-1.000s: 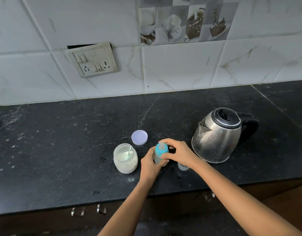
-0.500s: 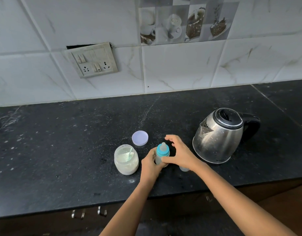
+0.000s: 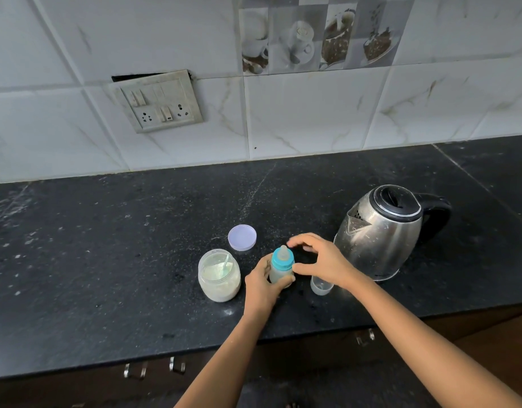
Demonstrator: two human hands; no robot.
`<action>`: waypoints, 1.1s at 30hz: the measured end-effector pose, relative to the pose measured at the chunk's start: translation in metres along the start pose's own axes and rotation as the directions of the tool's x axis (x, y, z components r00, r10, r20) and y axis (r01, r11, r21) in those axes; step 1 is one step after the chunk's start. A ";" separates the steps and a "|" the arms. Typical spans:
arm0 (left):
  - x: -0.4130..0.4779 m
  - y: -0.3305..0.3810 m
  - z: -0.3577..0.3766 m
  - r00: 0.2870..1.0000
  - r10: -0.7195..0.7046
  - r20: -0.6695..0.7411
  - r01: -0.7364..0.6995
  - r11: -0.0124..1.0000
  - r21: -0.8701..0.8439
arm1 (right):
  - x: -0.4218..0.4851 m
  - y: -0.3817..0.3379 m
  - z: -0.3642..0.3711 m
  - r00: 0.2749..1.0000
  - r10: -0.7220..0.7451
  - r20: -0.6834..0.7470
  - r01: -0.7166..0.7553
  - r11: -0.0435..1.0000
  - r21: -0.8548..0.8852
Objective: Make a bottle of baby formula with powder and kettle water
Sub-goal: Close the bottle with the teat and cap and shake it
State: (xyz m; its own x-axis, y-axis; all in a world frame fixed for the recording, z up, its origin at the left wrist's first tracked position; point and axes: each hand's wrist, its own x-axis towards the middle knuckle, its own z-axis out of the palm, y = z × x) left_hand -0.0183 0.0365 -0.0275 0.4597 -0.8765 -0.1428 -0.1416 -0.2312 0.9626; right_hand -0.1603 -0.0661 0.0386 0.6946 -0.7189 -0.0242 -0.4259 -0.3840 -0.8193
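Note:
A small baby bottle (image 3: pixel 281 267) with a blue collar and clear teat stands upright on the black counter (image 3: pixel 106 260), holding cloudy liquid. My left hand (image 3: pixel 264 282) is wrapped around its body. My right hand (image 3: pixel 321 259) hovers just to the right of the collar, fingers spread and off the teat. An open jar of white powder (image 3: pixel 219 275) with a scoop inside sits left of the bottle. Its lilac lid (image 3: pixel 242 237) lies behind it. A steel kettle (image 3: pixel 380 231) with a black handle stands to the right, lid closed.
A clear bottle cap (image 3: pixel 321 286) stands on the counter under my right wrist. A tiled wall with a switch panel (image 3: pixel 158 101) rises behind. The counter's front edge runs above dark cabinets with metal handles (image 3: pixel 153 368).
My right hand has come off the blue collar and opened, drawing slightly right. My left hand keeps its hold on the bottle, which stays in place.

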 end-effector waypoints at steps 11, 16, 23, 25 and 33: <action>-0.001 -0.001 0.003 0.999 0.012 -0.038 -0.014 0.999 -0.044 | -0.003 0.003 0.049 0.976 0.111 -0.186 -0.132 0.986 -0.105; 0.005 -0.004 -0.002 0.999 0.013 0.037 -0.011 0.998 -0.060 | 0.014 0.001 0.018 0.988 0.057 0.145 -0.056 0.998 -0.013; 0.013 -0.005 -0.009 0.994 -0.012 0.108 0.018 0.998 -0.061 | 0.025 0.000 0.004 0.961 -0.017 0.277 0.049 0.993 -0.111; 0.013 -0.004 -0.010 0.994 -0.031 0.104 0.039 0.996 -0.082 | 0.014 0.006 0.016 0.991 -0.032 0.126 0.046 0.993 -0.109; 0.006 0.001 -0.003 1.000 -0.009 -0.008 0.008 0.997 -0.074 | -0.014 -0.012 0.077 0.900 0.074 -0.430 -0.114 0.991 -0.067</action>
State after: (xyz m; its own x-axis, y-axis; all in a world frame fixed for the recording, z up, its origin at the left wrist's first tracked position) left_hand -0.0130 0.0325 -0.0268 0.4675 -0.8712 -0.1496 -0.0725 -0.2064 0.9758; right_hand -0.1204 -0.0071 0.0045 0.3436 -0.9247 0.1638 -0.5399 -0.3373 -0.7712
